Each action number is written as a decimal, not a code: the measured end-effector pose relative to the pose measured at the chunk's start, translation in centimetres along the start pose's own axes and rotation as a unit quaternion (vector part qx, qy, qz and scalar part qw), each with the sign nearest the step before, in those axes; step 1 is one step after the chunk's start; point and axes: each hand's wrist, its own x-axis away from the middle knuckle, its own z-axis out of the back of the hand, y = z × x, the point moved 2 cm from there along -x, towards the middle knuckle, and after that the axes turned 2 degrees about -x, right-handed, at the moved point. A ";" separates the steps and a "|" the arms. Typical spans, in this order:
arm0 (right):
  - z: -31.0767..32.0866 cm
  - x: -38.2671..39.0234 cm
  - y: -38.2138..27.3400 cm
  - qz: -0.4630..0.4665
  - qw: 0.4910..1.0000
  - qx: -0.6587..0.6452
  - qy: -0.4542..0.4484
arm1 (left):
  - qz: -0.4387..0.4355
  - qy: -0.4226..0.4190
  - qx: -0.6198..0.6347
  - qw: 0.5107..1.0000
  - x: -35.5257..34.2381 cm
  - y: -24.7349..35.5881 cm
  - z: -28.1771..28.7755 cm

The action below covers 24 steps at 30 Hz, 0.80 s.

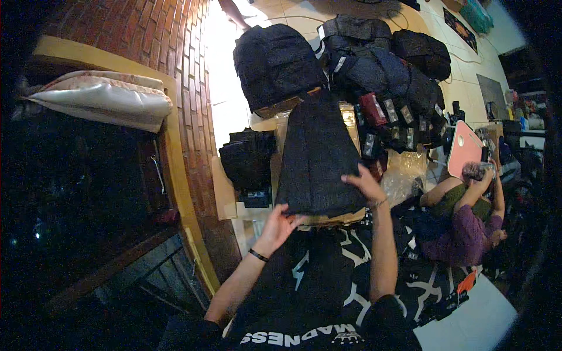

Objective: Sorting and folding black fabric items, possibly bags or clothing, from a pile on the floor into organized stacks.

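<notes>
A long black folded garment (319,152), which looks like a pair of trousers, lies spread in front of me, wider at the near end and narrower at the far end. Beneath it the edge of a cardboard-brown surface (342,219) shows. My left hand (276,233) is at the garment's near left corner, its thumb and fingers apart and slightly blurred. Against the right edge rests my right hand (367,186), open with fingers spread. Whether either hand presses on the cloth is hard to make out.
Folded dark clothes (249,155) lie left of the garment. Farther off are dark bundles (275,64) and several tagged packs (404,114). Clear plastic (404,181) lies to the right, near a seated person (462,228) holding something by a pink board (462,149). A cushion (105,99) lies on the left ledge.
</notes>
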 end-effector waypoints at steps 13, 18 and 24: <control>1.8 5.8 29.1 -0.297 0.935 -0.136 0.135 | 0.113 0.118 -0.048 0.985 -6.5 -12.7 16.0; -0.2 7.9 28.2 -0.196 0.915 -0.295 0.193 | 0.114 0.123 -0.143 0.975 -6.0 -11.8 15.1; -3.5 7.1 22.4 -0.054 0.973 -0.034 0.221 | 0.109 0.174 -0.359 0.910 -6.4 -10.2 16.9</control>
